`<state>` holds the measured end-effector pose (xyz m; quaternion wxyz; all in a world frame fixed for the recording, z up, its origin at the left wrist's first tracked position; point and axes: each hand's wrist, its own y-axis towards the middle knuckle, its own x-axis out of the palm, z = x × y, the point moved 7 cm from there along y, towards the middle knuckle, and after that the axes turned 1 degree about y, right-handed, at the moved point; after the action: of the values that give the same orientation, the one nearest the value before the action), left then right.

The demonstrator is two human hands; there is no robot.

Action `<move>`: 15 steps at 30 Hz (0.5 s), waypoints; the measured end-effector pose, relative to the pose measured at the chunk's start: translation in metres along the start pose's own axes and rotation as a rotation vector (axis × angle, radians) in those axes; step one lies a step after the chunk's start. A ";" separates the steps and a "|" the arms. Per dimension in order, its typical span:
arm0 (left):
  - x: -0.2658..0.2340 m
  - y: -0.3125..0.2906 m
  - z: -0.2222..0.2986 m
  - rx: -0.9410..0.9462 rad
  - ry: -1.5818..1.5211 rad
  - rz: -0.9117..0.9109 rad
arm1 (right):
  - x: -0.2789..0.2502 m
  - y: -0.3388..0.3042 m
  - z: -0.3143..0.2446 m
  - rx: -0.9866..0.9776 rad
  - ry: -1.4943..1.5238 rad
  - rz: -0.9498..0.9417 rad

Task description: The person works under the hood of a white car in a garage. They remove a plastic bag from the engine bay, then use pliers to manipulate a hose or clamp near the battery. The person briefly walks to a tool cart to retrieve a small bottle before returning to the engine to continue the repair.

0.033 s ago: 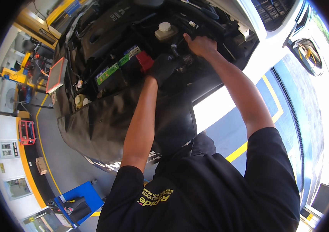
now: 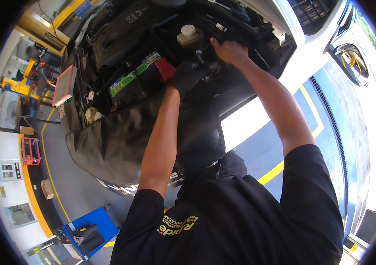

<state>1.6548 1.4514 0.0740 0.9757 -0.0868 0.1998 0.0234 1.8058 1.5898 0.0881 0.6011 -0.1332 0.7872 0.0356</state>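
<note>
My left hand [image 2: 183,79], in a black glove, reaches into the car's engine bay beside the red battery terminal cover [image 2: 165,69]. Its fingers look curled by a grey metal piece [image 2: 199,57]; what they hold is lost in shadow. Bare, my right hand [image 2: 232,52] is closed a little farther right, thumb along the top, and its grip is hidden below. Just beyond both hands stands a pale fluid reservoir [image 2: 189,37] with a white cap. The battery [image 2: 128,79], with a green label, lies left of my left hand.
A black fender cover [image 2: 148,137] drapes over the car's near side. An orange-edged air filter [image 2: 65,85] rests at the bay's left. The raised hood edge [image 2: 287,20] is at upper right. A blue cart [image 2: 91,229] stands lower left, a cardboard box [image 2: 47,189] near the wall.
Almost nothing differs. My right forearm and sleeve have shifted very slightly; both hands stay in the same places.
</note>
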 end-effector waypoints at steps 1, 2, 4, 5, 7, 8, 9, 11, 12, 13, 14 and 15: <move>0.000 0.001 0.000 0.003 0.015 -0.004 | 0.000 0.002 0.001 0.006 0.012 0.006; -0.001 0.003 0.000 0.006 0.031 -0.008 | 0.002 0.002 0.002 0.010 0.007 -0.008; -0.001 0.005 -0.001 0.030 0.021 -0.013 | 0.005 0.003 0.002 0.017 -0.003 -0.031; -0.001 0.005 -0.002 0.051 -0.005 -0.014 | 0.004 0.003 0.000 0.007 0.001 -0.010; -0.001 0.004 0.000 0.050 -0.033 -0.019 | 0.002 0.000 -0.002 -0.011 0.004 0.031; 0.000 0.001 0.003 0.028 -0.034 -0.024 | 0.003 0.000 -0.001 -0.007 0.001 0.007; 0.001 0.000 0.006 0.007 -0.036 -0.028 | 0.002 0.000 -0.001 -0.004 -0.003 -0.018; 0.000 0.000 0.003 0.031 -0.039 0.000 | 0.000 -0.003 -0.003 -0.003 -0.008 -0.042; -0.001 0.000 0.001 0.042 -0.040 0.014 | -0.002 -0.004 -0.004 -0.001 -0.009 -0.039; -0.001 0.001 0.001 0.047 -0.033 0.011 | -0.002 -0.004 -0.004 0.004 -0.008 -0.034; -0.002 0.002 0.000 0.051 -0.026 0.008 | -0.003 -0.004 -0.004 -0.001 -0.009 -0.028; -0.002 0.003 -0.002 0.055 -0.020 0.006 | -0.003 -0.004 -0.005 -0.005 -0.010 -0.023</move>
<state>1.6523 1.4541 0.0729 0.9796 -0.0591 0.1909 0.0215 1.8029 1.5856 0.0926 0.6049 -0.1437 0.7826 0.0315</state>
